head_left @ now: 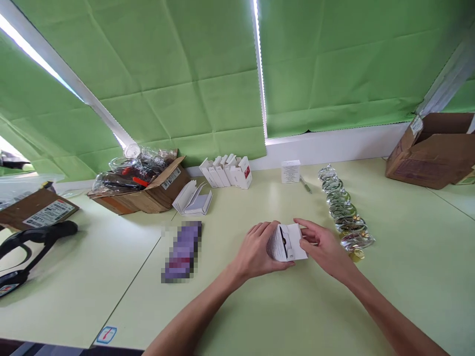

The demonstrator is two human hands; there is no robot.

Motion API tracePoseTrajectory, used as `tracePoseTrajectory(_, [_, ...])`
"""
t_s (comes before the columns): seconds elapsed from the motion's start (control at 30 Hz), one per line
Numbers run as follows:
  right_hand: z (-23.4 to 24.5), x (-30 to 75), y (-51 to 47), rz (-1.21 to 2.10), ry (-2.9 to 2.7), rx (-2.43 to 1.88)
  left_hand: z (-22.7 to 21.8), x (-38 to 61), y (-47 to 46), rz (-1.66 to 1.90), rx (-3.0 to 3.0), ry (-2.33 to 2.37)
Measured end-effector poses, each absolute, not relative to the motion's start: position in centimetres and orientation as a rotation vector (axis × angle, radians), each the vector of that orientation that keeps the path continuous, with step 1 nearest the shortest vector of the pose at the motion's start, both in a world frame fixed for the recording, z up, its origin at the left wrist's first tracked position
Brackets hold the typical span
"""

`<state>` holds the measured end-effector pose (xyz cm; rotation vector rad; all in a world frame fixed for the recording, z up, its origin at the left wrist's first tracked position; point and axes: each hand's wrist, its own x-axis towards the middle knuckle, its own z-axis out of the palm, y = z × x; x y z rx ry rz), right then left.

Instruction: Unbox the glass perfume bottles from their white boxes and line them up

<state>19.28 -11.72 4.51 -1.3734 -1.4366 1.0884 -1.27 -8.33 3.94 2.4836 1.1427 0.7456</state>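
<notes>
A small white cardboard box (276, 243) with fine printing on its side lies between my hands above the table, its end flap folded out. Something dark with a small gold spot shows in the opening. My left hand (256, 249) is closed around the box's left side, fingers over the top and thumb along the lower edge. The thumb and fingers of my right hand (326, 247) grip the flap at the right. Just beyond my right wrist runs a row of shiny clear-wrapped pieces (343, 210); their kind I cannot make out.
Flattened white boxes (226, 171) stand at the back, beside white folded cartons (193, 199). A closed white box (290, 172) and a pen (306, 184) lie further right. Cardboard boxes (159, 190) stand left and right. A blurred purple object (183, 252) and black headset-like gear (40, 237) lie left.
</notes>
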Motion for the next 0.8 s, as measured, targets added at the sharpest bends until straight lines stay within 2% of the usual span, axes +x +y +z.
tracePoseTrajectory(0.13, [3.9, 19.2, -12.2, 0.384, -1.778, -1.322, 3.9, -1.4, -8.0, 0.734, 2.395, 1.193])
tracePoseTrajectory(0.27, [4.3, 19.0, -12.9, 0.129, -2.060, -1.074, 4.1, -1.3, -8.0, 0.777, 2.345, 1.229])
tracePoseTrajectory(0.43, [5.6, 18.6, -13.4, 0.092, -1.956, -1.084, 4.0, -1.3, -7.9, 0.810, 2.344, 1.224])
tracePoseTrajectory(0.67, [5.7, 18.9, -13.2, 0.495, -2.042, -1.232, 3.8, -1.4, -7.8, 0.772, 2.382, 1.180])
tracePoseTrajectory(0.8, [5.5, 19.1, -13.1, 0.498, -2.023, -1.306, 3.7, -1.4, -7.8, 0.774, 2.416, 1.154])
